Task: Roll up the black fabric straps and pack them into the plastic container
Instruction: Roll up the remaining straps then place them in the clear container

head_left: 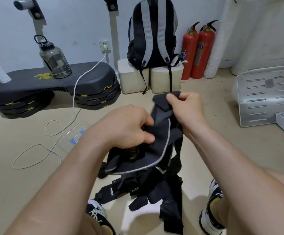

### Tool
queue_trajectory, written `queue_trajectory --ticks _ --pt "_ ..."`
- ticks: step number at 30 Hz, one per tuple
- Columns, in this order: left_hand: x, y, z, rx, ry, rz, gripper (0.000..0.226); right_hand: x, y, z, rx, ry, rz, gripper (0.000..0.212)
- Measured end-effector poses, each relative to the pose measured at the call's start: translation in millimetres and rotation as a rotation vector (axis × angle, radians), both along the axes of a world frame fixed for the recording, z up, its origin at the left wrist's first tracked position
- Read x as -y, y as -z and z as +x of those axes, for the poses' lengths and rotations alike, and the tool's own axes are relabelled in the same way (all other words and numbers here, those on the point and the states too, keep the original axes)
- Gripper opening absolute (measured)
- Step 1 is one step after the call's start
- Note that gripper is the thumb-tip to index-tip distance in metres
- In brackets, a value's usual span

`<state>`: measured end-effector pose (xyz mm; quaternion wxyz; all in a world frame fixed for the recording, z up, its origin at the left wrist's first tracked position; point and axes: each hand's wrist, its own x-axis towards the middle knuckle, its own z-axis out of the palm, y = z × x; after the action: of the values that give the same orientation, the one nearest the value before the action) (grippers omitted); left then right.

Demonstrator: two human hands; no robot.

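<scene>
Left hand [129,126]: your fingers are curled, thumb and forefinger pinching a fold of the strap [161,133]; the cloth leaves the grip at 3 o'clock.
Right hand [185,107]: your fingers are curled round the strap's upper end, which pokes out past the knuckles at 10 o'clock.
Strap: black with a grey edge, held in the air between both hands, its lower part sagging toward 6 o'clock.
Pile of straps [154,192]: on the floor at 6 o'clock, between your shoes [212,209].
Plastic container [73,134]: clear, with a blue clip, on the floor at 9 o'clock of your left hand, partly behind the forearm.
Cable [73,107]: white, looping past the container.
Backpack [153,34]: at 12 o'clock, against the wall.
</scene>
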<state>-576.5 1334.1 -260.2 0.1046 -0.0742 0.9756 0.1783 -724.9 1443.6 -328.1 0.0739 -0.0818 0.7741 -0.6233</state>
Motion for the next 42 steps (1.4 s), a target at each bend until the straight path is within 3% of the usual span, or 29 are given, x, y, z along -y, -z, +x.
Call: queue_trajectory --ticks 3,6,8,9,11,14,16,18,19,21,23,25,26,29,32,36,39,42 --pt "-4 4 15 0.076 0.057 0.233 0.033 -18 -15 -31 0.030 0.152 -0.017 0.027" --pt "10 16 10 -0.125 -0.089 0.411 0.024 -14 -15 -18 -0.073 -0.124 0.171 0.037" --pt "21 19 9 -0.185 -0.212 0.598 0.014 -5 -8 -5 -0.214 -0.350 0.408 0.043" --pt "25 19 10 -0.202 -0.265 0.667 0.016 -2 -9 3 -0.284 -0.419 0.625 0.041" --pt "32 21 14 -0.228 -0.310 0.683 0.014 -1 -17 9 -0.360 -0.470 0.960 0.037" --pt "37 21 13 -0.253 -0.333 0.650 0.013 -4 -22 7 -0.303 -0.444 1.104 0.041" --pt "41 21 12 -0.269 -0.340 0.724 0.015 -3 -19 5 -0.389 -0.396 1.034 0.048" --pt "40 20 13 -0.302 -0.344 0.844 0.019 -2 -16 1 -0.464 -0.446 0.830 0.045" --pt "40 18 14 -0.325 -0.357 0.933 0.023 -2 -15 1 -0.438 -0.517 0.706 0.039" --pt "41 14 14 -0.339 -0.431 1.040 0.039 -7 -21 4 -0.181 -0.711 0.492 0.029" --pt "47 17 14 -0.266 -0.519 0.789 0.071 -14 -23 7 0.095 -0.879 0.335 0.029" --pt "50 27 13 -0.124 -0.528 0.365 0.075 -16 -19 5 0.074 -0.867 0.254 0.044" --pt "50 32 11 -0.083 -0.519 0.259 0.071 -16 -18 5 0.001 -0.816 0.222 0.044" --pt "46 41 3 -0.036 -0.559 0.363 0.076 -10 -20 11 -0.073 -0.740 0.047 0.038" --pt "46 48 -6 -0.040 -0.609 0.597 0.085 -8 -20 20 -0.067 -0.724 0.011 0.027" --pt "42 56 -10 -0.054 -0.547 0.703 0.102 -7 -22 23 -0.068 -0.670 0.083 0.008" --pt "41 51 -12 -0.183 -0.495 0.830 0.082 -11 -24 16 -0.104 -0.597 0.102 0.028" --pt "41 49 -12 -0.321 -0.544 0.805 0.061 -15 -30 12 -0.155 -0.513 0.163 0.048"
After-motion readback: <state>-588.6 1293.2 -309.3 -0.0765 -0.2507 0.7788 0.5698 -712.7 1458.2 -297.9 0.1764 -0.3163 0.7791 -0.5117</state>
